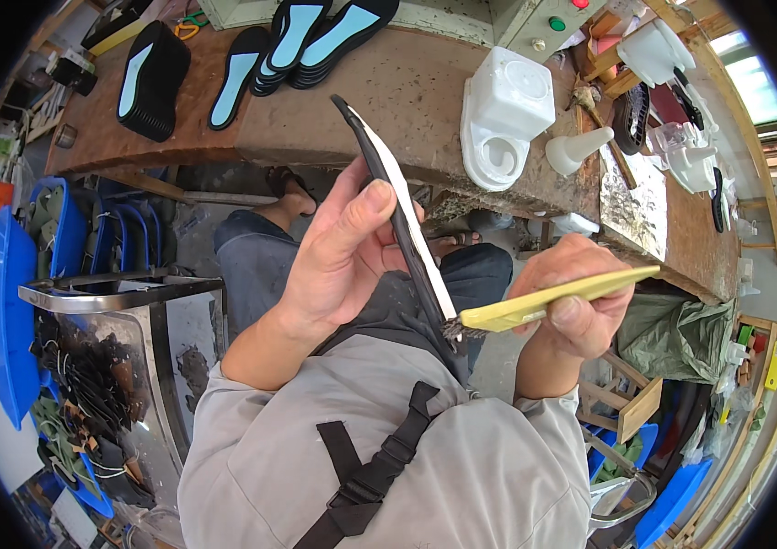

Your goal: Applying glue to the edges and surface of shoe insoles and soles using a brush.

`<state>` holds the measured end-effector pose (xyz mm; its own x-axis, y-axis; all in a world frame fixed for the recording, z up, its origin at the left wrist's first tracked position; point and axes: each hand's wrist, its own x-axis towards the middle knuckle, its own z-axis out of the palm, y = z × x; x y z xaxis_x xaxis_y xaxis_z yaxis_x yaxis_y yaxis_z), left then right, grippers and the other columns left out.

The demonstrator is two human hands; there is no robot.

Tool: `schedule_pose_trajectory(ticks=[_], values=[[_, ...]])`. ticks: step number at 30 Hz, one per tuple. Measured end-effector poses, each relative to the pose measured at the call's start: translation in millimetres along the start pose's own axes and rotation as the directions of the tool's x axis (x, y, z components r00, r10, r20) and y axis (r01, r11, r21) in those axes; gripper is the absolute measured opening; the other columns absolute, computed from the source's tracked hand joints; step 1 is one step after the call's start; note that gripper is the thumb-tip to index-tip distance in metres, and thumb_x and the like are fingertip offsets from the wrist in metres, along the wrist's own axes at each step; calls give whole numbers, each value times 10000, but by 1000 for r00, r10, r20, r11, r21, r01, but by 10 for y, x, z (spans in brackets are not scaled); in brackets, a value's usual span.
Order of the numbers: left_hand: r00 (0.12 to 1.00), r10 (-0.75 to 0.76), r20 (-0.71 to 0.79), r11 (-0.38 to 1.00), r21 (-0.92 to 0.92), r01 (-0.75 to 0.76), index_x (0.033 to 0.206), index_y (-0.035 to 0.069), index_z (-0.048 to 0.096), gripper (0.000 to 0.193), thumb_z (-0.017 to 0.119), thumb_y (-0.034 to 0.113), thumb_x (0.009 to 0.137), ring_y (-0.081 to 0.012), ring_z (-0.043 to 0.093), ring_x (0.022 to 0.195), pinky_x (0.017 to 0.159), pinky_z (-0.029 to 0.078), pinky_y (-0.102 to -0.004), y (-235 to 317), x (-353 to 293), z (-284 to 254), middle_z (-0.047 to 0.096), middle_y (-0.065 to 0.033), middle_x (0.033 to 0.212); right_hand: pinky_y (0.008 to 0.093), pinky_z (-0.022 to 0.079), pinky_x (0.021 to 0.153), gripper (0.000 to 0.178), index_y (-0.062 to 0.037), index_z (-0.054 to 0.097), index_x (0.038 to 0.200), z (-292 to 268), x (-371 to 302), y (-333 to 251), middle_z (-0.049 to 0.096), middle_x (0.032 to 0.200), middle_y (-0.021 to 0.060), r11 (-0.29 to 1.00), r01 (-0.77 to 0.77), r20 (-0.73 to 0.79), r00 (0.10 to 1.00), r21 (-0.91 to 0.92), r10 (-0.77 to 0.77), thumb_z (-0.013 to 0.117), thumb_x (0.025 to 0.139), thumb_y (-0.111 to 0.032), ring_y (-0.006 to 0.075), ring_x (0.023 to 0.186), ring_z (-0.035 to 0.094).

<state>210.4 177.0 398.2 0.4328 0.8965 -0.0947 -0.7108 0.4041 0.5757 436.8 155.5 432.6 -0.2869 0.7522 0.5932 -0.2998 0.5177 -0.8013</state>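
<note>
My left hand [324, 252] is closed around the middle of a shoe insole [409, 220], thumb on one side and fingers behind. I see the insole nearly edge-on, tilted, black on one face and white on the other. In my right hand [569, 265] is a brush with a flat yellow handle [557, 297], pinched between thumb and fingers. Its short dark bristles [458, 328] touch or nearly touch the insole's lower end. On the bench beyond lie a thick stack of black insoles [155, 87], a single insole [235, 78] and more overlapping insoles [301, 50], with pale blue patches.
The worn wooden bench [361, 119] runs across the front. On it stand a white plastic container [509, 101] and a white cone-shaped nozzle [580, 149]. A metal-framed stool [123, 293] is at left, beside blue bins [9, 311]. A green cloth [676, 334] hangs at right.
</note>
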Motion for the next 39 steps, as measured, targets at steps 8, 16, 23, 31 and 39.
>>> schedule_pose_trajectory(ticks=[8,16,23,31,39], values=[[993,116,-9,976,186,-112,1302,0,375,540,571,318,912,-133,616,922,759,546,-260,92,-91,91,577,-132,1034,276,434,522,165,60,654,876,225,143,31,652,650,140,965,-225,-234,939,135,251,685,771,-63,162,528,576],[1000,26,3,1000,3,-26,1366,33,240,633,605,261,902,-158,631,824,669,565,-323,71,16,11,602,-104,963,291,511,406,215,92,612,924,82,104,71,599,642,188,991,110,23,994,-77,-109,632,828,-100,189,414,567],[991,-134,-12,977,-167,130,1113,95,507,295,530,335,944,-147,638,854,731,547,-333,-64,91,-34,635,-77,939,334,530,466,215,96,659,825,130,-16,49,622,727,174,985,141,-133,983,104,-126,765,701,-45,249,539,614],[952,-305,24,869,-403,289,1054,117,581,265,500,350,956,-184,657,877,760,547,-327,-236,85,-50,671,-70,937,342,555,461,168,56,628,906,14,-24,155,610,781,164,976,212,-15,977,53,-212,680,804,-67,217,557,598],[919,-395,25,810,-462,360,1200,75,543,487,475,475,931,-272,658,788,657,575,-389,-345,66,-72,631,-205,970,348,553,458,159,41,632,913,-14,-51,181,604,819,166,970,227,-10,974,81,-227,681,800,-58,220,583,591]])
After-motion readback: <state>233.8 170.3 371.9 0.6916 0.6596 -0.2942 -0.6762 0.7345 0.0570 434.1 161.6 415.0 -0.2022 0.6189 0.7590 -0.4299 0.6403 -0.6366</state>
